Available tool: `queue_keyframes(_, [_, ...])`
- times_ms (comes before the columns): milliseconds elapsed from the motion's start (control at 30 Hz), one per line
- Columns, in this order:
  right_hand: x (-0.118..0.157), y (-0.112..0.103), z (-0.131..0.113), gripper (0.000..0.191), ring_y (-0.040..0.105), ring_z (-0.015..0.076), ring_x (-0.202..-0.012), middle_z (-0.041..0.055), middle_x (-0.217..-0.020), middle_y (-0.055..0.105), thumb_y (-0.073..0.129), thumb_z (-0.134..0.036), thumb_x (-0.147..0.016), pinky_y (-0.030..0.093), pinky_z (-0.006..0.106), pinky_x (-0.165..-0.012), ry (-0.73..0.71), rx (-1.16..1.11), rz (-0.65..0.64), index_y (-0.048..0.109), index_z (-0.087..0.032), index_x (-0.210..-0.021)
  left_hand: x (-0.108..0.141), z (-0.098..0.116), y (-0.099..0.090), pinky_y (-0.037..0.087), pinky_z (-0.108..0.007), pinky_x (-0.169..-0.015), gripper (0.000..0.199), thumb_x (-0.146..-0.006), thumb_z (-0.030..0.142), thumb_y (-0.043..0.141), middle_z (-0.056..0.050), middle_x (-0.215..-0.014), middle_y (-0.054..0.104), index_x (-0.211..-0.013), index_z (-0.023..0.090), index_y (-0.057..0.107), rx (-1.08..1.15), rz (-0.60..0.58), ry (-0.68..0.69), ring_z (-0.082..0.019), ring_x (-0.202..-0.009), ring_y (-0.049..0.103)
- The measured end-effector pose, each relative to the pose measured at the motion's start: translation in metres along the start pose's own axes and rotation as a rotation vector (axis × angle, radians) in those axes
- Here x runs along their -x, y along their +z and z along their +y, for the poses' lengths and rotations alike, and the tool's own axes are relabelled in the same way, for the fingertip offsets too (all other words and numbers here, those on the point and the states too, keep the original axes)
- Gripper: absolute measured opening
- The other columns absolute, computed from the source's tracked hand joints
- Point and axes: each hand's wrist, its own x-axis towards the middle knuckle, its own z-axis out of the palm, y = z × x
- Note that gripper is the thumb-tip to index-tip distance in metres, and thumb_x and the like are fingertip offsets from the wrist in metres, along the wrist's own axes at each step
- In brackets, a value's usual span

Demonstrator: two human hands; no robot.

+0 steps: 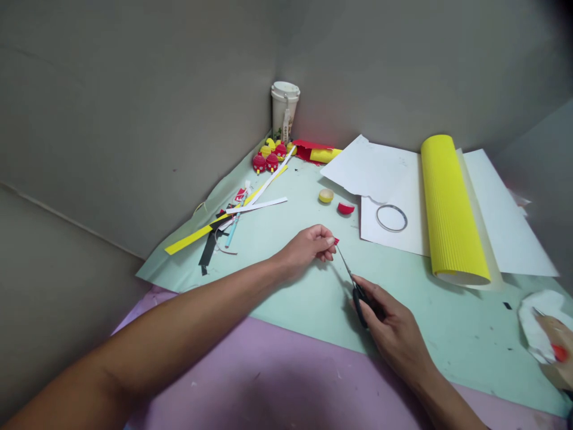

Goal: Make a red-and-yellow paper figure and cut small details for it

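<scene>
My left hand [311,248] pinches a small red piece [336,241] between thumb and fingers above the pale green sheet. Around the black handles of a pair of scissors [359,304] my right hand [391,322] is closed. The scissors' tips point up and left and reach the red piece; whether the blades are parted cannot be made out. Just behind the hands lie a small yellow cup shape [326,196] and a red one [346,208].
A yellow corrugated roll [454,209] lies on white sheets at the right, near a grey ring [391,218]. Paper strips [192,239] lie left. Small red and yellow figures [271,162] and a lidded cup [285,110] stand in the back corner.
</scene>
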Motion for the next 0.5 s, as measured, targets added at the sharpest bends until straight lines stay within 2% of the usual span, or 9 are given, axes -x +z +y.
queue_keyframes(367, [-0.0006, 0.0000, 0.0010, 0.042, 0.066, 0.0226, -0.112, 0.0098, -0.123, 0.070, 0.055, -0.036, -0.089, 0.053, 0.034, -0.096, 0.024, 0.004, -0.010, 0.066, -0.017, -0.125, -0.0008, 0.0014, -0.0009, 0.042, -0.021, -0.063, 0.009, -0.088, 0.016, 0.056, 0.000, -0.072, 0.059, -0.080, 0.015, 0.052, 0.008, 0.008, -0.002, -0.007, -0.060, 0.054])
queue_keyframes(500, [0.0004, -0.0023, -0.0005, 0.043, 0.068, 0.0211, -0.100, 0.0089, -0.113, 0.072, 0.056, -0.037, -0.087, 0.054, 0.032, -0.090, 0.046, 0.016, -0.030, 0.067, -0.018, -0.125, -0.0026, 0.0029, -0.0024, 0.042, -0.021, -0.062, 0.009, -0.088, 0.015, 0.057, -0.001, -0.073, 0.060, -0.080, 0.014, 0.053, 0.025, 0.055, 0.004, -0.007, -0.060, 0.056])
